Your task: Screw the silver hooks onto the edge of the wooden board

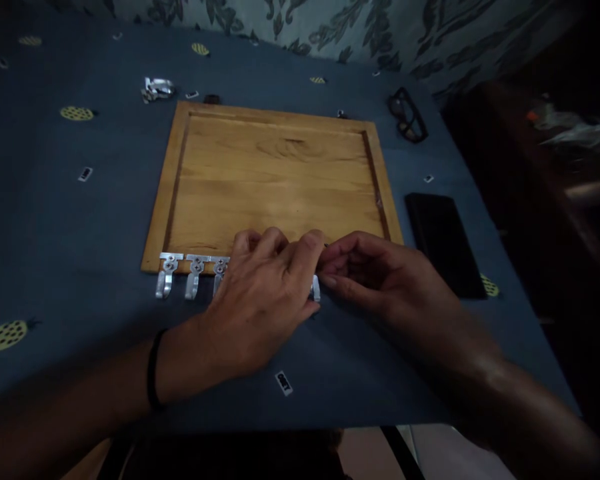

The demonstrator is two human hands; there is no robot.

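A wooden board (280, 173) with a raised frame lies flat on the table. Along its near edge runs a row of silver metal hooks (195, 273), their curved ends hanging over the edge toward me. My left hand (265, 293), a black band on its wrist, is closed over the right part of this row, with fingers on the frame and thumb below the edge. One more hook (316, 288) shows by that thumb. Just right of it, my right hand (375, 267) pinches at the frame's near edge. A tiny dark tip shows at its fingertips; what it is stays unclear.
A blue cloth (80, 213) with pineapple prints covers the table. Behind the board's left corner sits a silver metal piece (157, 89). Black-framed glasses (407, 117) and a flat black object (445, 243) lie to the right. Patterned fabric (330, 30) hangs behind.
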